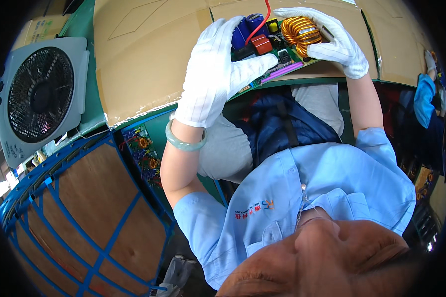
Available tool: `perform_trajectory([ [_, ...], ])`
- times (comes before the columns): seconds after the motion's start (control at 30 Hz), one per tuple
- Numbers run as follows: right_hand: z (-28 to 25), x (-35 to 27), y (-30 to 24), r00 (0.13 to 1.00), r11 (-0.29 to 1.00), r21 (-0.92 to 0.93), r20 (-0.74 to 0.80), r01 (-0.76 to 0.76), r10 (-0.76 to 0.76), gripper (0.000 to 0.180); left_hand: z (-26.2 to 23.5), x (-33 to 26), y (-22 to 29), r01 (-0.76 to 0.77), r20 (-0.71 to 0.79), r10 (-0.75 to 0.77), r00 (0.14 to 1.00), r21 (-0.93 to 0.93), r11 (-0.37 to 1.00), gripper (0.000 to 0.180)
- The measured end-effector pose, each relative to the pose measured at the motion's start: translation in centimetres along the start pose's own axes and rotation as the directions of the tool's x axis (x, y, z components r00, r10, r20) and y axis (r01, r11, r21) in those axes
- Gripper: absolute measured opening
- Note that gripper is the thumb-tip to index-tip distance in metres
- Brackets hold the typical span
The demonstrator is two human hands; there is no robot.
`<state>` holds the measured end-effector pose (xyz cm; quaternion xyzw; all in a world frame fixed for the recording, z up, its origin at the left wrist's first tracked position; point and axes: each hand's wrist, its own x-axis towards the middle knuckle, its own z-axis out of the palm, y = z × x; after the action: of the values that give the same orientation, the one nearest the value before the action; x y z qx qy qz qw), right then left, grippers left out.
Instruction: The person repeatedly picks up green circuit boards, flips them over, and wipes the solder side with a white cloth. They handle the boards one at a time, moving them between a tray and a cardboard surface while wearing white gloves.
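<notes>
Nearby, a fan [40, 97] flanks cardboard [151, 59] where both hands [207, 74] [338, 43] hold a circuit board [275, 62].

Middle bright, dimmer below the bench [148, 59] and down the right side. Left hand [205, 74], white-gloved, close to blown out. Hard white glare far left, below the fan [42, 96]; shiny streaks along bench's front edge. Black vignette at corners. Strong fisheye: bench edge, blue rack [102, 253] bow. Circuit board [262, 45] reasonably sharp.
</notes>
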<state>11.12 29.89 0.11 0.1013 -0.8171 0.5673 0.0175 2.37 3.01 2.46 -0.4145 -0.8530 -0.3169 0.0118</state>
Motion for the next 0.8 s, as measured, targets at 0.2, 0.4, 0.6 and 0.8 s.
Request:
perform_trajectory([
  [0.2, 0.1, 0.4, -1.5, 0.999, 0.998, 0.053, 0.031, 0.027, -0.029, 0.066, -0.5, 0.5, 0.4, 0.041, 0.061, -0.038, 0.997, -0.048, 0.998, 0.086],
  [0.4, -0.3, 0.5, -1.8, 0.983, 0.988, 0.03, 0.091, 0.154, -0.156, 0.056, 0.4, 2.5, 1.2, -0.111, -0.003, 0.112, 0.994, 0.069, 0.991, 0.094],
  [0.6, -0.1, 0.2, -1.8, 0.99, 0.993, -0.048, 0.095, 0.112, -0.107, 0.063, 1.4, 2.8, 1.6, -0.172, -0.005, 0.176, 0.984, 0.173, 0.97, 0.088],
  [0.8, 0.3, -0.2, -1.5, 0.992, 0.994, -0.04, 0.075, 0.103, -0.1, 0.069, -3.9, 1.7, -2.9, 0.195, -0.098, -0.249, 0.964, -0.378, 0.905, 0.048],
])
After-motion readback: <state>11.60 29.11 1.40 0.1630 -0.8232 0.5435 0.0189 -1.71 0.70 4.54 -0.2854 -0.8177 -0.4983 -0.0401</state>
